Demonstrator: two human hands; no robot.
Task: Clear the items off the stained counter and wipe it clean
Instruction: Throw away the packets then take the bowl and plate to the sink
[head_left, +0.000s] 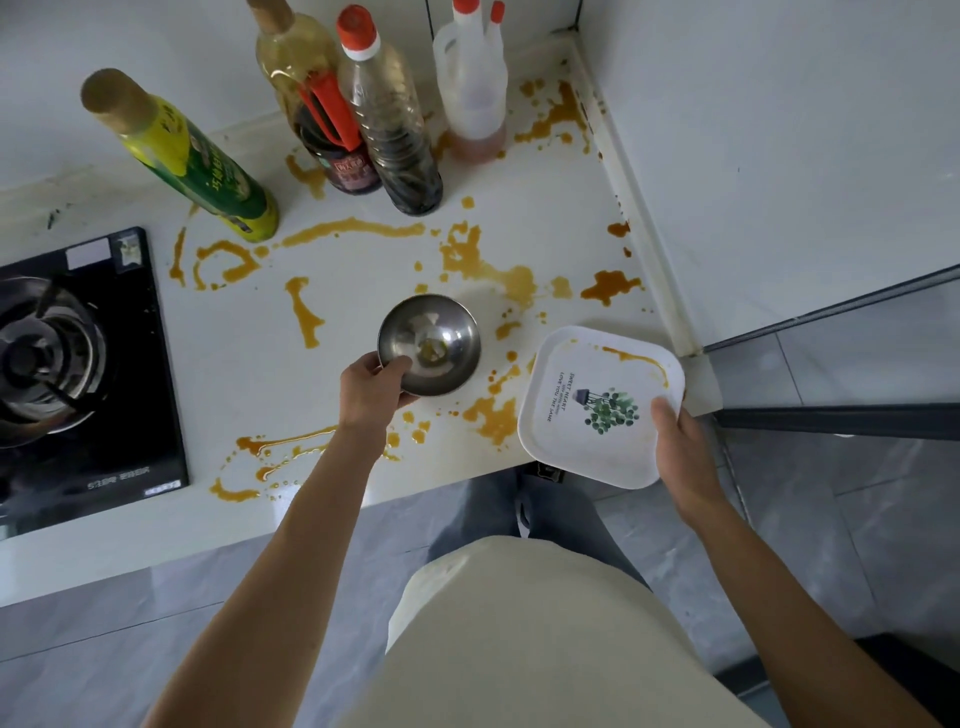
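The white table (363, 291) was smeared with orange-brown sauce stains (488, 260) in streaks, loops and blots, spreading from beyond both hands to the front edge beneath the left forearm. Above it, the left hand (371, 387) gripped the near rim of a small steel bowl (429, 343), thumb curled over the edge and fingers underneath; the bowl had a dab of yellowish residue in its bottom. To the right, the right hand (680, 441) held a square white plate (597, 405) by its near corner, thumb pressed on top and fingers hidden below; the plate bore a green plant print, some lettering and a sauce streak along its far rim, and it hung partly past the table's front edge. Beyond the left hand, against the wall, stood a green-and-yellow bottle (192, 161), a dark sauce bottle with a red handle (324, 119), a red-capped bottle (389, 130) and a clear red-nozzled jug (470, 88). Left of the left hand lay a black gas hob (78, 374).
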